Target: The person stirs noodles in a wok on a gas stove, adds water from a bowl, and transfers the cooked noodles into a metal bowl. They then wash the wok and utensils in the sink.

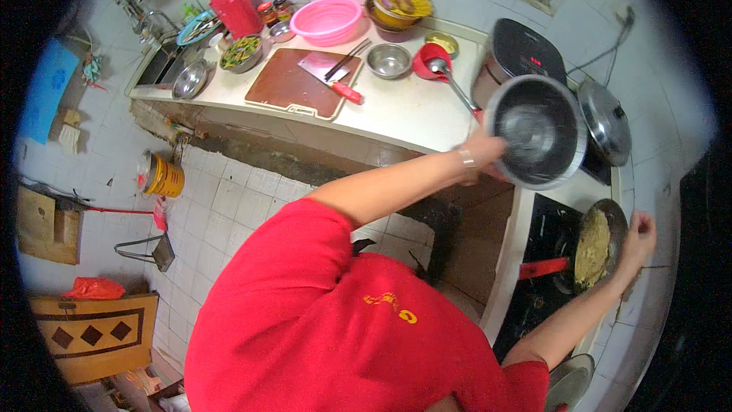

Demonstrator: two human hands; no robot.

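My left hand [486, 151] grips the near rim of a deep metal bowl [532, 131], raised between the counter and the hob; its inside is blurred. My right hand [643, 232] is raised by the far side of a frying pan [617, 223], fingers curled; whether it holds anything small cannot be told. A pale yellow, doughy mass [593, 249] lies in the pan on the black hob [537, 309], with the pan's red handle pointing left. A steel ladle [454, 83] with a red handle end rests in a red bowl [424, 63] left of the metal bowl.
A rice cooker [523, 48] and a metal lid [605, 123] stand behind the raised bowl. Along the counter are a brown cutting board [274, 83] with a cleaver [320, 68] and chopsticks, a small steel bowl [389, 61], a pink basin [326, 23] and a red thermos flask [234, 8].
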